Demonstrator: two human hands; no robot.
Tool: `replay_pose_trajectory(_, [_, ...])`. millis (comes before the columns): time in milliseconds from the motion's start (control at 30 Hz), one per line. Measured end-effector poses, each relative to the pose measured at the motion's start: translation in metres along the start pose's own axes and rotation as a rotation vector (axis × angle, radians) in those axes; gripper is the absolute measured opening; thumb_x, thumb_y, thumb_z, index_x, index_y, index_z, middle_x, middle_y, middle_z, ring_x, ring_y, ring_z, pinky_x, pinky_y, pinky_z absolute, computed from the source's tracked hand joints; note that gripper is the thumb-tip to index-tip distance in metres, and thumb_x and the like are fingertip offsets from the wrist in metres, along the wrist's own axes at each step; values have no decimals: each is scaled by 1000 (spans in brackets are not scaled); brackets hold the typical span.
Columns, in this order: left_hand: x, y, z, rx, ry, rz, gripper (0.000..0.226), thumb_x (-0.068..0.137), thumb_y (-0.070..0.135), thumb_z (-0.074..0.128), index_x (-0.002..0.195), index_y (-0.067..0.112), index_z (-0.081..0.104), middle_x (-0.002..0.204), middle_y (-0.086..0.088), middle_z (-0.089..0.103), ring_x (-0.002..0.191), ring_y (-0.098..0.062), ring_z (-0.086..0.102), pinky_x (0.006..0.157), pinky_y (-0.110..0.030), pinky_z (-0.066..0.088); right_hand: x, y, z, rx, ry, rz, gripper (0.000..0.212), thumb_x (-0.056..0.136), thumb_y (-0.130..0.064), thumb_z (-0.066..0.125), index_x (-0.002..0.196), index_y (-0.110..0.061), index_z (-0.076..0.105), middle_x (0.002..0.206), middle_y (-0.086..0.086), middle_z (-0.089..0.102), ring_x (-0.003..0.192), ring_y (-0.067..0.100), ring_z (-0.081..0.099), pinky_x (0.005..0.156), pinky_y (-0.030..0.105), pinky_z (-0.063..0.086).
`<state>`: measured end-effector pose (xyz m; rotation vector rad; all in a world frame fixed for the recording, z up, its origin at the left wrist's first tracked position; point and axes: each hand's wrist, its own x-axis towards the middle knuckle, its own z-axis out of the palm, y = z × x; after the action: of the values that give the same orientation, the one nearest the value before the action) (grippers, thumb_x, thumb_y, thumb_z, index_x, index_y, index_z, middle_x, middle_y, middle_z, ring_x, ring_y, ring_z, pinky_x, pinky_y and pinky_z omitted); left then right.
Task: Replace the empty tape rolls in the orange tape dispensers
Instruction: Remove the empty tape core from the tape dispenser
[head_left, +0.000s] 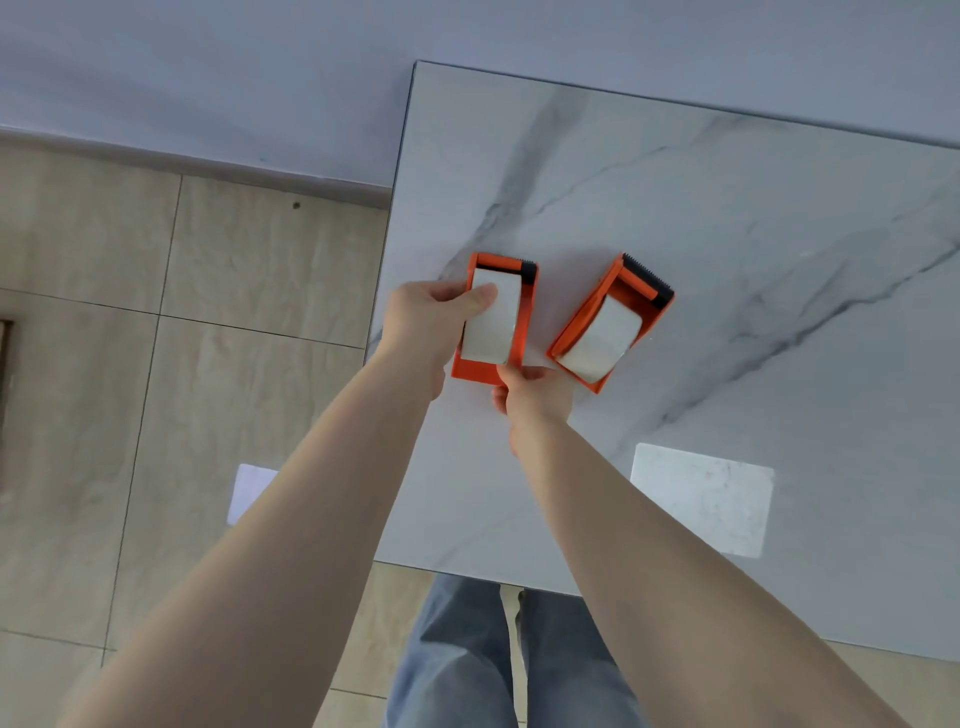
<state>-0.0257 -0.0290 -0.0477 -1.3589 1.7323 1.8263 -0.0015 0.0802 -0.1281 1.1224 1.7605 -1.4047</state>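
Observation:
Two orange tape dispensers lie on the marble table (727, 218), each with a pale tape roll seated in it. The left dispenser (524, 332) sits near the table's left edge, its black cutter end pointing away from me. My left hand (426, 322) grips its left side, thumb pressed on the tape roll (493, 322). My right hand (535, 395) pinches the dispenser's near right corner. The right dispenser (587, 322) lies tilted just to the right, with its own roll (597, 338), and no hand touches it.
The table's left edge (395, 260) runs beside a beige tiled floor (156, 364). Bright light patches lie on the table at the near right (701, 499) and on the floor. My jeans-clad legs (467, 660) stand at the table's near edge.

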Motion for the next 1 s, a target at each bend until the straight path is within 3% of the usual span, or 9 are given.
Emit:
replay_pose_trajectory(133, [2,5,2,-30,-2,-47,11,83,17,76,77,16,66,83,-1,71,80,-19,69,81,-35,59,5,-6,-1,42,-17,33,23,86,-12,73,69,-7,58,61,4,57,48,12,54,49,20,51])
replay_pose_trajectory(267, [8,18,1,-166,32,-106,16,81,18,78,79,9,65,85,-6,69,78,-21,66,88,-39,55,10,1,-7,24,-33,16,23,87,-7,71,70,-15,57,76,5,63,53,13,56,47,21,50])
replay_pose_trajectory(467, [10,19,8,-128,-5,-115,16,80,17,78,76,8,66,87,-10,69,80,-24,61,91,-41,53,4,2,-12,8,-32,44,29,88,-10,71,66,-10,53,62,3,57,50,15,55,54,24,54])
replay_pose_trajectory(533, [8,15,10,-119,2,-113,17,79,20,79,76,9,67,89,-10,69,80,-23,61,90,-41,54,0,-1,-15,-37,-47,30,28,90,-15,69,67,-10,53,62,5,57,51,15,55,63,31,57])
replay_pose_trajectory(633, [9,13,10,-92,4,-107,18,79,24,80,79,12,67,88,-6,71,76,-21,66,86,-38,58,-11,-4,-22,-71,-65,58,27,97,-30,58,86,-5,61,68,5,56,57,16,55,79,39,57])
replay_pose_trajectory(733, [9,12,10,-93,12,-113,20,78,26,80,82,13,66,90,-6,72,81,-23,68,86,-39,58,-33,-10,-35,-59,-66,126,45,98,-45,50,124,-9,57,85,2,57,68,14,53,79,36,52])
replay_pose_trajectory(833, [8,11,11,-101,12,-119,21,77,27,81,83,13,66,91,-6,72,82,-23,68,86,-40,58,-52,-18,-42,26,-129,145,58,94,-54,51,136,-15,50,117,1,55,90,16,55,90,34,47])
replay_pose_trajectory(933, [6,7,13,-89,6,-106,21,76,28,82,83,13,69,91,-7,73,87,-26,70,87,-44,58,-60,-30,-41,32,-160,167,65,90,-60,54,142,-21,44,135,2,49,123,23,48,107,39,40])
replay_pose_trajectory(1000, [6,5,14,-87,14,-94,20,75,29,82,81,14,69,92,-8,74,91,-28,71,87,-45,58,-63,-37,-38,67,-206,164,64,92,-59,52,142,-21,45,146,1,46,133,23,43,109,41,38])
